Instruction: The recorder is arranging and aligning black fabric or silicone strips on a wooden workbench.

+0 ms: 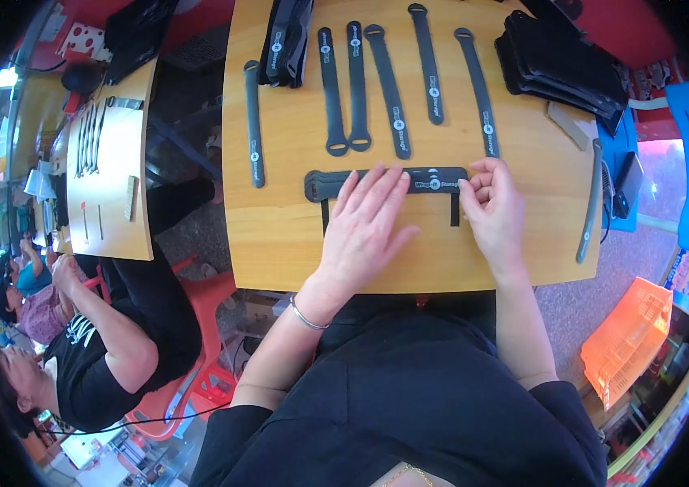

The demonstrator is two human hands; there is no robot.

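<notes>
A wide black strap (328, 183) with a pale label lies crosswise on the wooden table (279, 235), over a thin black band whose ends hang below it. My left hand (365, 223) lies flat on the strap's middle, fingers spread and pressing it down. My right hand (490, 203) has its fingers curled and pinches the strap's right end. Several narrow black looped straps (393, 85) lie in a row farther back.
A pile of black straps (286, 36) sits at the back centre and a stack of black pieces (563, 61) at the back right. One strap (590, 203) lies along the right edge. A second table (109, 170) and seated people are at left; an orange crate (628, 337) at right.
</notes>
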